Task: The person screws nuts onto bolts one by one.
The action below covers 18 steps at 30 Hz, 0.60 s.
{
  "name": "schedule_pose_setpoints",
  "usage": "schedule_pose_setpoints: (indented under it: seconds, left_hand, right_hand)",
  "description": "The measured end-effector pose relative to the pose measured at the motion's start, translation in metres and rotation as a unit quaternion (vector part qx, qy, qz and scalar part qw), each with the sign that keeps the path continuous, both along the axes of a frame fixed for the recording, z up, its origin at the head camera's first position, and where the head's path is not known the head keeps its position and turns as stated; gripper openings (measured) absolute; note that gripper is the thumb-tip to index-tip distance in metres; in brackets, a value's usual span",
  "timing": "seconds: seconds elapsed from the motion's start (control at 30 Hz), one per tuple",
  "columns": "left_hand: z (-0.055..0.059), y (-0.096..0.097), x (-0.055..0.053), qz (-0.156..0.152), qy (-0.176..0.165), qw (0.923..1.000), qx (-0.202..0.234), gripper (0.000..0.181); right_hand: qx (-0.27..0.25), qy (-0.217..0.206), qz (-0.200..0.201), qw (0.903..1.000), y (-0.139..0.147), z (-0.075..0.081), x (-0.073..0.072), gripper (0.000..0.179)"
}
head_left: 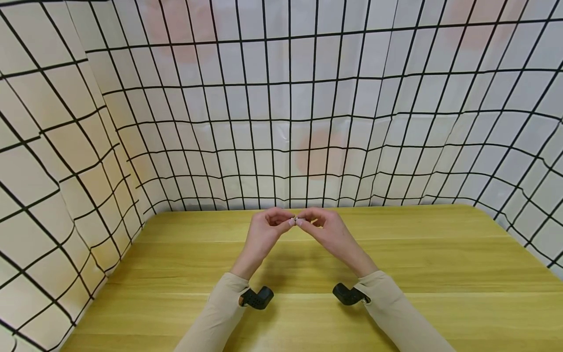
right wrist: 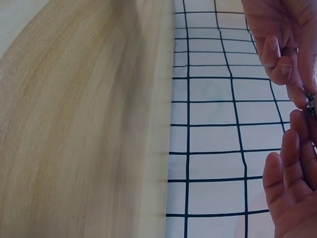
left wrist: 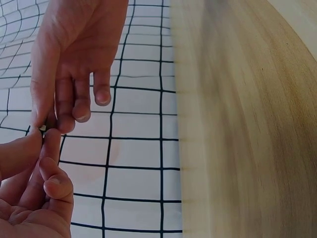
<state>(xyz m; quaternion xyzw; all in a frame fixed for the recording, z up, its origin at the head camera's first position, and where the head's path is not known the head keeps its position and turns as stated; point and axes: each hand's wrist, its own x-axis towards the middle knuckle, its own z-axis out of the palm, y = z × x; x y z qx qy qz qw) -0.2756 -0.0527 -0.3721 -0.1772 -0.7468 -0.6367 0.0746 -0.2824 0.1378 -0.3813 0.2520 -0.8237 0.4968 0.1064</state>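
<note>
In the head view, my left hand [head_left: 269, 227] and right hand [head_left: 323, 226] meet fingertip to fingertip over the far part of the table. Between them is a tiny metallic-looking piece [head_left: 296, 219], pinched by thumb and forefinger from both sides and mostly hidden by the fingertips. In the right wrist view the piece [right wrist: 310, 97] looks dark with shiny spots; I cannot tell its kind. The left wrist view has the left hand [left wrist: 37, 198] at the bottom with curled fingers, and the right hand [left wrist: 81, 54] above, its other fingers extended.
A wooden table [head_left: 418, 264] lies under both forearms, its far edge just beyond the hands. White sheeting with a black grid [head_left: 281, 102] rises behind the table and along both sides. Black wrist cameras sit at the left cuff [head_left: 259, 297] and right cuff [head_left: 349, 294].
</note>
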Motion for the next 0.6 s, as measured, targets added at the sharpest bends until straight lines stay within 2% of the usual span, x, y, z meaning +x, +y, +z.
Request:
schedule_pose_setpoints:
  seconds: [0.6]
  left_hand:
    - [0.0001,0.0007,0.0011,-0.006,0.001,1.0,0.008,0.013]
  right_hand:
    - [0.002,-0.016,-0.005,0.9998,-0.0002,0.0007,0.0,0.023]
